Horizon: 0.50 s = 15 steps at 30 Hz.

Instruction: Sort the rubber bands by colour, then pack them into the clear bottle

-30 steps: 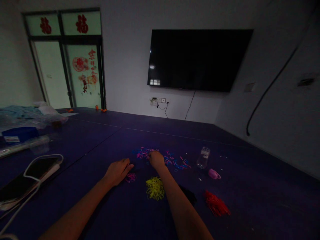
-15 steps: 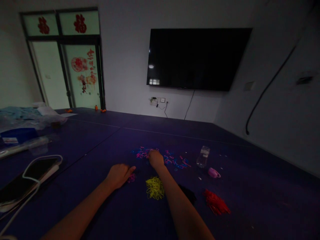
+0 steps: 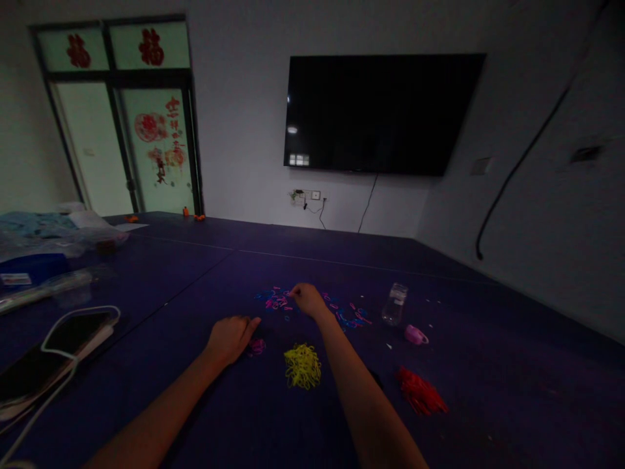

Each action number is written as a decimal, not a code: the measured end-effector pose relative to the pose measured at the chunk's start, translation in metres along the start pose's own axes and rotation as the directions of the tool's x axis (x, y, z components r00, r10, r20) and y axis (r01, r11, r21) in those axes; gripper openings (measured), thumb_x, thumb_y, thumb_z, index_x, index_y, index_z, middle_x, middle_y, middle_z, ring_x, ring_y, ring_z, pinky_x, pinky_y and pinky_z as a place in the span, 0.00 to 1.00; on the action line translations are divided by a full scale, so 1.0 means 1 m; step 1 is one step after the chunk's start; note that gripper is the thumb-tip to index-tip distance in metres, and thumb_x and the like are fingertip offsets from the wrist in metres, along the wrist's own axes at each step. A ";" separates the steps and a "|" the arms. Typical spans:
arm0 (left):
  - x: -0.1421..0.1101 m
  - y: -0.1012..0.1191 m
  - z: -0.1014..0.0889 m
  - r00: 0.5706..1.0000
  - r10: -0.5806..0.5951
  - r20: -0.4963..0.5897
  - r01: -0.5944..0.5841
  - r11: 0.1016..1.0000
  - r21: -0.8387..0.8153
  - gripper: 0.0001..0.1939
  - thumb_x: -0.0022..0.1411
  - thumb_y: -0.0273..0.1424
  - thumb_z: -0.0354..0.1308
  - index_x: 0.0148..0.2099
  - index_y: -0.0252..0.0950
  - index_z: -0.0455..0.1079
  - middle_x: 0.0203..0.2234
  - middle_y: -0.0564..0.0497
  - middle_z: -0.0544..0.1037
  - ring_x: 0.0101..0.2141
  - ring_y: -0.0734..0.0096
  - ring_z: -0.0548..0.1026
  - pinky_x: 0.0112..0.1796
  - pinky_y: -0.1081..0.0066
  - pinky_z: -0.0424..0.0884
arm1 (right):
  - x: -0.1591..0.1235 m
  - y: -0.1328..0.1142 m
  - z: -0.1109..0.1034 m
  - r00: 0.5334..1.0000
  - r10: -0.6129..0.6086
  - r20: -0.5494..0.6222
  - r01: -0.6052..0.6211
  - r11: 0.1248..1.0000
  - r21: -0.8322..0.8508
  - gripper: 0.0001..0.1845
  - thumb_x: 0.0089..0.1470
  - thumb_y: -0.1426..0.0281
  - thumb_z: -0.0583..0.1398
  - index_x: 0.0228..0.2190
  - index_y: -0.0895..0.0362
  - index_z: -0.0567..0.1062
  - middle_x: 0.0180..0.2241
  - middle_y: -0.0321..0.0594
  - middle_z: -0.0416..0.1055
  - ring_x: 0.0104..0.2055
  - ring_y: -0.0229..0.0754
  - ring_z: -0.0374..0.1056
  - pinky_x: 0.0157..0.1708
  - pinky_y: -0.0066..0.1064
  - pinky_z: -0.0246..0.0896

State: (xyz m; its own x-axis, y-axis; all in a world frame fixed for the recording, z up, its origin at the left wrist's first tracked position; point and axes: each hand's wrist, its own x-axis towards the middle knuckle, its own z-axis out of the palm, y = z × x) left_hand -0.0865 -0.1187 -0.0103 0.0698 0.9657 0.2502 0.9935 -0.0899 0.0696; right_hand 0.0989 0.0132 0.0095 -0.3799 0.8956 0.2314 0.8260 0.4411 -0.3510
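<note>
My right hand (image 3: 307, 299) is over the scattered pink and blue rubber bands (image 3: 276, 299), thumb and finger pinched on what looks like a small pink band. More loose bands (image 3: 355, 318) lie right of that wrist. My left hand (image 3: 231, 337) rests on the table with fingers curled and thumb pointing right; whatever is inside is hidden. Just beside its thumb is a small heap of purple-pink rubber bands (image 3: 256, 347). A yellow rubber band pile (image 3: 303, 366) sits between my forearms. To the right of my right forearm lies a red band pile (image 3: 420, 391).
A clear bottle (image 3: 394, 304) and a pink cap with a loop (image 3: 415, 335) stand at right on the purple table (image 3: 293, 260). On the left are a phone (image 3: 73, 339) with a white cable, a blue box (image 3: 34, 270) and plastic bags (image 3: 43, 234).
My right hand has shifted slightly right and up, its pinched fingertips now showing. My left hand has drawn slightly left, uncovering more of the purple-pink heap. The camera view has moved a little.
</note>
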 end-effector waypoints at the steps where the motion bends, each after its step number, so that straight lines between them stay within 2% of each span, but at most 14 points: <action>1: 0.001 -0.001 0.000 1.000 -0.010 -0.007 0.010 1.000 -0.002 0.34 0.66 0.44 0.26 0.35 0.34 0.71 0.32 0.42 0.79 0.35 0.61 0.76 0.33 0.68 0.66 | 0.001 0.000 -0.001 1.000 -0.007 0.011 0.007 1.000 0.007 0.10 0.54 0.71 0.55 0.35 0.57 0.76 0.38 0.42 0.74 0.41 0.37 0.68 0.39 0.23 0.57; 9: 0.001 -0.002 0.000 1.000 -0.014 -0.014 0.014 1.000 0.000 0.34 0.66 0.44 0.25 0.34 0.34 0.71 0.32 0.42 0.78 0.35 0.60 0.76 0.33 0.67 0.66 | -0.009 -0.008 0.018 0.998 -0.010 0.058 0.017 0.994 -0.106 0.13 0.51 0.77 0.54 0.36 0.58 0.76 0.40 0.44 0.74 0.44 0.40 0.68 0.40 0.24 0.57; 15: 0.001 0.000 -0.001 1.000 0.003 -0.005 -0.003 1.000 -0.002 0.34 0.66 0.44 0.25 0.33 0.35 0.71 0.32 0.42 0.78 0.35 0.59 0.76 0.33 0.66 0.66 | -0.013 -0.010 0.022 0.997 -0.016 0.078 0.032 0.979 -0.201 0.13 0.53 0.77 0.53 0.36 0.60 0.76 0.41 0.49 0.73 0.45 0.43 0.68 0.41 0.27 0.59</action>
State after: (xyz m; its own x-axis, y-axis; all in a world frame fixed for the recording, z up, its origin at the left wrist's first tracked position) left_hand -0.0868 -0.1182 -0.0090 0.0728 0.9642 0.2550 0.9931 -0.0937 0.0710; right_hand 0.0866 -0.0015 -0.0103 -0.4245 0.8901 0.1657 0.8804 0.4485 -0.1537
